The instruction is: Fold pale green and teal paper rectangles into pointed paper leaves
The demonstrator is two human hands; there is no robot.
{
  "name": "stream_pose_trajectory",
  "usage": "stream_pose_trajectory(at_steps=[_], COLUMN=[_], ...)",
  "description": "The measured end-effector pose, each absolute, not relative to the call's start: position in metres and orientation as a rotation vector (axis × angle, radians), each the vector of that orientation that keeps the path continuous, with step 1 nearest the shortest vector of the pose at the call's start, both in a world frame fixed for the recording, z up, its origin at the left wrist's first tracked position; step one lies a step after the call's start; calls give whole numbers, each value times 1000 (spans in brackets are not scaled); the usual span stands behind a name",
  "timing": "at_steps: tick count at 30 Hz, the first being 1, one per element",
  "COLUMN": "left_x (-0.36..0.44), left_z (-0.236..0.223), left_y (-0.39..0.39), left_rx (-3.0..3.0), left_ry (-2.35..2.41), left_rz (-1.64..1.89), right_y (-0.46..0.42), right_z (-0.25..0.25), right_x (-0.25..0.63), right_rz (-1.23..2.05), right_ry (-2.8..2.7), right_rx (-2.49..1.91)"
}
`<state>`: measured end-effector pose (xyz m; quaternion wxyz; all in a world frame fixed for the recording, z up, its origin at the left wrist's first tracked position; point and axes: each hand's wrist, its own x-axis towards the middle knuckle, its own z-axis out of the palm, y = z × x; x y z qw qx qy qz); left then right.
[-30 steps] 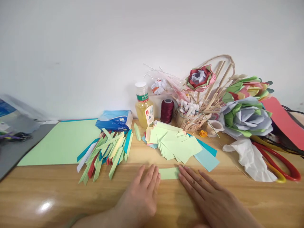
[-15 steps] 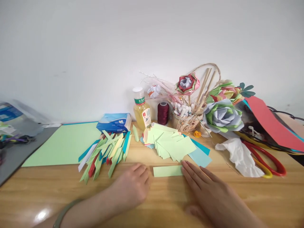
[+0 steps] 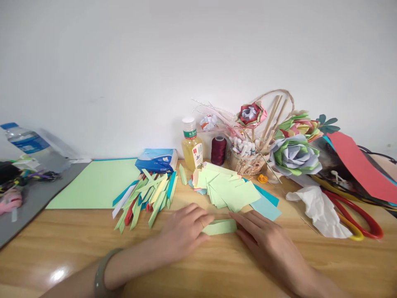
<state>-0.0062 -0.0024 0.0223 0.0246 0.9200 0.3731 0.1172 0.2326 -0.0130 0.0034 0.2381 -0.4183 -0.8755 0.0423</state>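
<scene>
A folded light-green paper strip (image 3: pixel 221 227) lies on the wooden table in front of me, its layers slightly parted along the upper edge. My left hand (image 3: pixel 185 228) grips the strip's left end between thumb and fingers; a ring and a bracelet show on this arm. At the other end, my right hand (image 3: pixel 266 236) holds the paper with its fingers over the corner and the thumb below. Just beyond the strip is a pile of light-green paper rectangles (image 3: pixel 234 190). Folded coloured paper pieces (image 3: pixel 147 198) lie heaped to the left of it.
A large green sheet (image 3: pixel 93 186) and a blue tissue pack (image 3: pixel 158 159) lie at the back left. Behind the pile stand a bottle (image 3: pixel 191 149), a maroon thread spool (image 3: pixel 218 151) and a basket (image 3: pixel 248 162). Paper flowers (image 3: pixel 294 155), crumpled tissue (image 3: pixel 319 211) and red-handled scissors (image 3: pixel 369 219) are rightward.
My left hand first came off the strip, then returned to its left end. Both hands went from pressing flat to holding the ends, and the strip's layers now part slightly. The view shifted.
</scene>
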Motion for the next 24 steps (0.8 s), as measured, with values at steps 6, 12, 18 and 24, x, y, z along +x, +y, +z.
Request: stream_pose_trajectory(at_steps=[6,12,18,24], left_x=[-4,-10,-12,-6], left_z=[1,-5,-4,-9], left_y=[-3,-3,-1,-11], left_rx=[3150,2993,3028,3181], left_ry=[1010,1113,922,880], left_rz=[836,840,681,582], right_y=[-16,-20,-20,-21], right_z=[4,27,19,9], right_x=[230,228,219,216], right_rz=[217,411,191,-50], right_ry=[-2394,-2527,-2564,-2537], right_rx=[-897,-713,-670,-829])
